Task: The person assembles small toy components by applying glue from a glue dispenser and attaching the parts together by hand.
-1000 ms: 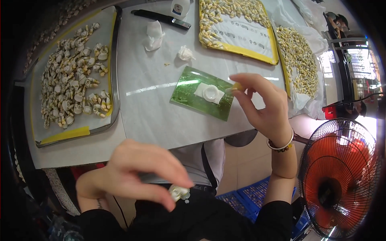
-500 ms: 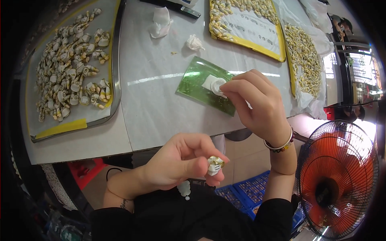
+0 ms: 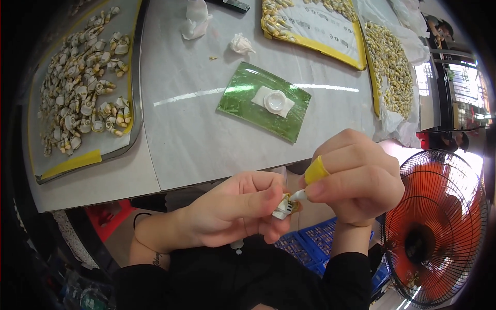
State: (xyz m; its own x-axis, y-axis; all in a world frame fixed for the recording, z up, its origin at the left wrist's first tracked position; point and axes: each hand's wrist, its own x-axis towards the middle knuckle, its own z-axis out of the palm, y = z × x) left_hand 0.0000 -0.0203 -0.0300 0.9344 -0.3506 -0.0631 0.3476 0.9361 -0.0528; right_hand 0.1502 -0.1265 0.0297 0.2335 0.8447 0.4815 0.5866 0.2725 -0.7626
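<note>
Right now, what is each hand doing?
Left hand: closed, holding a small white part.
Right hand: closed, pinching a thin white stick against that part.

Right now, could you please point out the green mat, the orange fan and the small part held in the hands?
green mat point(image 3: 243, 101), head view, left bare area
orange fan point(image 3: 439, 227), head view, grille
small part point(image 3: 285, 207), head view, white body

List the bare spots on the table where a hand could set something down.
Free: the grey table between the left tray and the green mat, and the front strip near both hands. Smaller gap right of the mat. Crowded: both trays, the far edge with crumpled tissues.
</note>
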